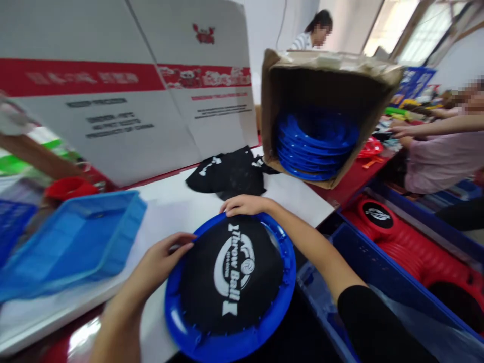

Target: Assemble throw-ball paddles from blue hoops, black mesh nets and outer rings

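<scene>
Head view. Blue-rimmed disc [264, 272], black face printed "Throw Ball", sits in front of me over the near edge of the white counter [298, 201], lettering turned sideways. My left grip [166, 254] is closed on its left edge, my right grip [247, 205] closed over the far edge; undersides hidden. Just beyond: black fabric pieces [240, 174], overlapping. Left: light-blue tray [98, 227]. Farther back, open carton [333, 60] facing me, blue rings [317, 151] stacked inside. Right: blue crate [374, 267], red discs [401, 262] within.
</scene>
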Demonstrator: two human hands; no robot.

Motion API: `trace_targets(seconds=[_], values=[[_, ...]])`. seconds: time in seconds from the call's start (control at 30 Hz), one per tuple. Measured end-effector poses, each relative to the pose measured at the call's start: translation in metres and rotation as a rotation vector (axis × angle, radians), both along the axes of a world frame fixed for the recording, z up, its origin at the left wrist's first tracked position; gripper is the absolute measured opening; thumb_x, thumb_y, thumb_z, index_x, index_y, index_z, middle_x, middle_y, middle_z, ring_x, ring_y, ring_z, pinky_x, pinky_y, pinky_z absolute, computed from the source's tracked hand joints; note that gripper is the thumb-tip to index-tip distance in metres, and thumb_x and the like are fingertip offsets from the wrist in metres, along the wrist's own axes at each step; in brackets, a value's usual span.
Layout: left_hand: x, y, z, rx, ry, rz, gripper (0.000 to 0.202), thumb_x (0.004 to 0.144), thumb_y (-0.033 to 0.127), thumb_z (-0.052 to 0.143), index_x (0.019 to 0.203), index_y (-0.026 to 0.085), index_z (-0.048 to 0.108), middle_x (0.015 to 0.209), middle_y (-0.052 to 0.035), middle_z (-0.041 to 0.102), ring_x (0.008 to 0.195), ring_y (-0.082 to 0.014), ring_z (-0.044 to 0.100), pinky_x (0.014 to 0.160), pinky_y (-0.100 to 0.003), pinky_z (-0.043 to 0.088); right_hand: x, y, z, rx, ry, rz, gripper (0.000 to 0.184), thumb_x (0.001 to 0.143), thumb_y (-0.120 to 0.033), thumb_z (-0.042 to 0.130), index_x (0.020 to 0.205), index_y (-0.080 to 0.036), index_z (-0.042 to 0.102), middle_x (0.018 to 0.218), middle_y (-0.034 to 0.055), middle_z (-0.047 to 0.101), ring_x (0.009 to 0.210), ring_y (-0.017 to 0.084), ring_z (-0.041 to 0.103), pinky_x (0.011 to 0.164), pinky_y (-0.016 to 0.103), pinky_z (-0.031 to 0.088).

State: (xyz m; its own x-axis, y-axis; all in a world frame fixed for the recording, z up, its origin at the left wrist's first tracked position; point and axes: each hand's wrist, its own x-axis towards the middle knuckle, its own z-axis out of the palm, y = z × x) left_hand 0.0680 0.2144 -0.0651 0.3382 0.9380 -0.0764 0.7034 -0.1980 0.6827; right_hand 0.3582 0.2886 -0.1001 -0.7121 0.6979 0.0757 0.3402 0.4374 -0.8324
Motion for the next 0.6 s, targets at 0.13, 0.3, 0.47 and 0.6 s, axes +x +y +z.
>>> trace_targets(seconds=[0.13,0.3,0.47,0.6], values=[[0.0016,-0.0016,-0.0029,-0.067,-0.117,0.018,0.048,0.07,0.063,0.062,0.09,0.021,0.074,0.091,-0.009,0.079,0.091,-0.0289,0.074,0.088,-0.04,0.06,0.0023,0.005,-0.0017,0.005,0.009,0.047,0.012,0.096,-0.017,0.066,0.09,-0.015,0.077,0.124,0.0086,0.073,0.109,0.019,0.065,0.105,0.032,0.047],[-0.0049,-0.0002,-0.0082,-0.082,-0.15,-0.004,0.044,0.074,0.059,0.063,0.092,0.021,0.075,0.093,-0.0087,0.079,0.093,-0.0284,0.072,0.088,-0.04,0.058,0.0014,0.0082,-0.0033,-0.023,0.027,0.069,0.013,0.094,-0.02,0.068,0.087,-0.015,0.078,0.121,0.0079,0.072,0.108,0.019,0.065,0.104,0.034,0.047],[-0.0055,-0.0008,-0.0076,-0.106,-0.174,-0.028,0.042,0.075,0.057,0.065,0.093,0.021,0.075,0.094,-0.0084,0.079,0.095,-0.0285,0.072,0.09,-0.041,0.057,0.0015,0.0099,-0.0039,-0.033,0.036,0.057,0.011,0.091,-0.022,0.071,0.085,-0.016,0.079,0.117,0.0073,0.073,0.105,0.019,0.066,0.102,0.034,0.048],[-0.0045,-0.0021,-0.0076,-0.094,-0.166,-0.015,0.04,0.077,0.054,0.064,0.094,0.02,0.075,0.092,-0.0078,0.078,0.093,-0.0273,0.071,0.089,-0.041,0.057,0.0039,0.0066,-0.0036,-0.019,0.038,0.046,0.013,0.093,-0.025,0.07,0.087,-0.016,0.078,0.121,0.0075,0.073,0.108,0.019,0.066,0.105,0.035,0.047]])
